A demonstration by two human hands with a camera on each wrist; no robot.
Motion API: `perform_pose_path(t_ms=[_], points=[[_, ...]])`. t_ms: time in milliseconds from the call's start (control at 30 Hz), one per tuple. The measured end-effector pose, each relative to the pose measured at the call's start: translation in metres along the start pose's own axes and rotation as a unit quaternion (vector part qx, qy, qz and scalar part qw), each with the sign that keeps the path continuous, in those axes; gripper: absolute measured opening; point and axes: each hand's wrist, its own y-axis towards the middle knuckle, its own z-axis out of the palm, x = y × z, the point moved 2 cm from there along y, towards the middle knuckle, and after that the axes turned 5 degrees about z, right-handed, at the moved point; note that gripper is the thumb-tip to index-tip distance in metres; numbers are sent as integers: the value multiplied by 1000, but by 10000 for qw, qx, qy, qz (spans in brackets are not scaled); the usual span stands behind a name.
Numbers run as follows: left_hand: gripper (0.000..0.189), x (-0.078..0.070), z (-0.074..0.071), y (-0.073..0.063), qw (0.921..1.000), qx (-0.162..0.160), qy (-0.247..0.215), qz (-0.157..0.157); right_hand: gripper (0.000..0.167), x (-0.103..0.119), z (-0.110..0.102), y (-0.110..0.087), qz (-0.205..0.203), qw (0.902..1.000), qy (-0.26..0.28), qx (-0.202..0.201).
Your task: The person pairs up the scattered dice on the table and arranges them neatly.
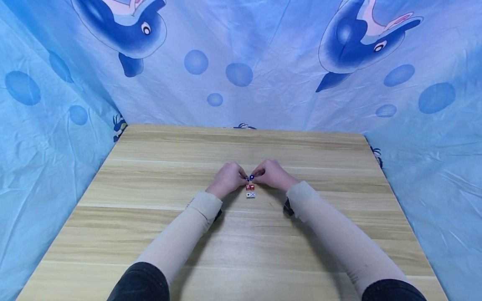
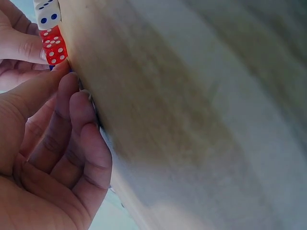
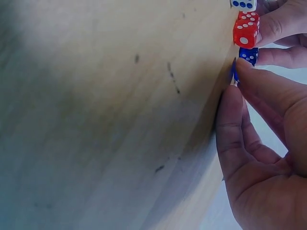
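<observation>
Near the middle of the table, my left hand [image 1: 229, 179] pinches a blue die [image 1: 247, 178] between thumb and finger. Opposite it, my right hand [image 1: 274, 174] pinches a second blue die [image 1: 252, 177], close beside the first. On the near side of these sit two red dice [image 1: 250, 187] side by side, and nearer still two white dice [image 1: 250, 195] in a matching pair. In the right wrist view, the left hand's blue die [image 3: 248, 56] shows white pips, while the right fingers mostly cover theirs. The left wrist view has the blue dice largely hidden behind the left fingertips.
The dice stand on a light wood-grain table [image 1: 241, 251]. Behind it and along both sides hangs a blue cloth [image 1: 271, 104] printed with dolphins and bubbles. Both forearms reach in from the near edge, with a dark band [image 1: 288, 207] at the right wrist.
</observation>
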Motion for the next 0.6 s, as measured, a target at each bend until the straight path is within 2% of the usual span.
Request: perform_pose_path(t_ms=[233,600], points=[[15,1,1,1,10000,-17,48,37,14,-1,1,1,-141,9998,-143,-18],[15,1,3,3,9998,-15,201,19,15,-2,2,1,-135,9998,-162,2]])
